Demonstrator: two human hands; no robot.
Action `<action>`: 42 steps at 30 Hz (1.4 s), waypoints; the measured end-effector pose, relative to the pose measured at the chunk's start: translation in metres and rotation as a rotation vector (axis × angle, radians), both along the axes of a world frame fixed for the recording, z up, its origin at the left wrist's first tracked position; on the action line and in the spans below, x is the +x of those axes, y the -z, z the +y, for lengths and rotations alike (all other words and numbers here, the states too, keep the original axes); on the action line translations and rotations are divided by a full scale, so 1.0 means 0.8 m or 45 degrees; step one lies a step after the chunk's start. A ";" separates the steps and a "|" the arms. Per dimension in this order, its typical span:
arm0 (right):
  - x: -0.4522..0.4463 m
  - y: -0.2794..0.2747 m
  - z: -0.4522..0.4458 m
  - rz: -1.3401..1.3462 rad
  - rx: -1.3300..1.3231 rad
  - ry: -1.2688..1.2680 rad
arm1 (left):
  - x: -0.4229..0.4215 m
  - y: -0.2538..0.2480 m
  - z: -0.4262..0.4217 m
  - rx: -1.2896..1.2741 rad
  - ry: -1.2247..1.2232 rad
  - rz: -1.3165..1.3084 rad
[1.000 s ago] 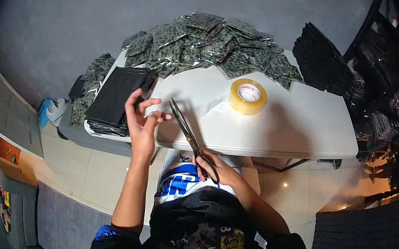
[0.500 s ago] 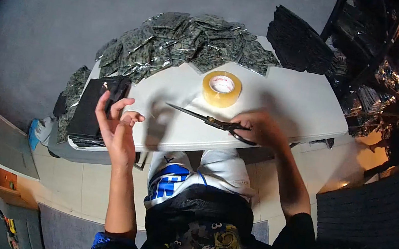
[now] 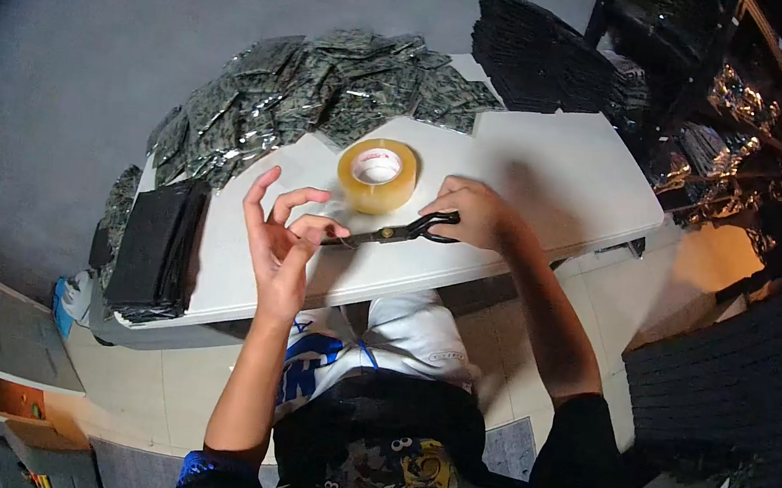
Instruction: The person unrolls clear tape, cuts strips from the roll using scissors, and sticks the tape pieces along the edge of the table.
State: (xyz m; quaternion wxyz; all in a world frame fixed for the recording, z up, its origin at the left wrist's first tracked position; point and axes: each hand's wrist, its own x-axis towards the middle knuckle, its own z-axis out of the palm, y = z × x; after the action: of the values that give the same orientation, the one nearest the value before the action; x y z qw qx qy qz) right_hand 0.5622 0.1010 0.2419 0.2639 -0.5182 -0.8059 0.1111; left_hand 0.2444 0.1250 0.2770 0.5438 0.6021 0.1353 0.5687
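Over the table point(image 3: 569, 169), right fingers point(image 3: 462, 194) clasp scissors point(image 3: 392, 234), and left fingers point(image 3: 258, 207) curve half-spread, contact unclear.

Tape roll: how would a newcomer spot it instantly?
Start at the white table and the heap of mottled green packets along its far side. Between that heap and the scissors lies the tape roll. Unlike its dark neighbours, it is a yellowish ring with a white inner core.

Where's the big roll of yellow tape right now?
In the head view, the tape roll is on the white table, slightly left of the picture's middle, just beyond the scissors and in front of the heap of shiny packets.
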 end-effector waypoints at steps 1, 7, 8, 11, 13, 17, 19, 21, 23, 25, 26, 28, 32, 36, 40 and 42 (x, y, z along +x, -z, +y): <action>0.000 0.001 -0.003 0.088 0.038 0.047 | 0.009 0.001 -0.002 0.000 0.020 0.012; -0.032 0.002 -0.063 1.105 0.061 0.052 | 0.071 0.003 -0.017 0.044 0.154 -0.009; -0.041 0.004 -0.076 1.272 0.017 0.081 | 0.082 0.003 -0.019 0.044 0.184 -0.016; -0.067 0.012 -0.097 1.804 -0.038 0.032 | 0.117 0.004 -0.028 0.081 0.241 -0.054; -0.070 0.017 -0.102 1.876 0.036 0.119 | 0.135 -0.003 -0.038 0.065 0.314 -0.055; -0.049 0.028 -0.115 1.820 0.134 0.459 | 0.169 0.000 -0.049 0.097 0.351 -0.044; -0.038 0.029 -0.123 1.823 0.196 0.487 | 0.184 0.005 -0.052 0.178 0.299 0.007; -0.025 0.036 -0.130 1.819 0.262 0.527 | 0.201 0.010 -0.053 0.307 0.234 0.065; -0.011 0.056 -0.134 1.802 0.327 0.586 | 0.217 0.018 -0.051 0.475 0.157 0.124; 0.003 0.065 -0.143 1.842 0.380 0.623 | 0.234 0.024 -0.048 0.610 0.100 0.190; 0.012 0.070 -0.148 1.843 0.386 0.652 | 0.243 0.027 -0.048 0.646 0.070 0.195; 0.033 0.088 -0.156 1.820 0.421 0.733 | 0.249 0.032 -0.044 0.618 0.018 0.179; 0.078 0.131 -0.183 1.837 0.453 0.905 | 0.247 0.029 -0.037 0.440 0.064 0.110; 0.090 0.149 -0.186 1.860 0.479 0.955 | 0.244 0.040 -0.038 0.311 0.169 0.138; 0.091 0.155 -0.184 1.854 0.459 0.970 | 0.246 0.045 -0.042 0.278 0.194 0.117; 0.091 0.153 -0.184 1.835 0.459 0.990 | 0.245 0.044 -0.044 0.271 0.192 0.127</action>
State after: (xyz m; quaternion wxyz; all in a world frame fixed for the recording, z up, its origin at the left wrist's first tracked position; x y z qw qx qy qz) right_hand 0.6347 -0.0466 0.1193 0.8127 -0.5112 -0.2092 0.1857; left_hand 0.4406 0.0894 0.2421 0.5105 0.6924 0.0554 0.5069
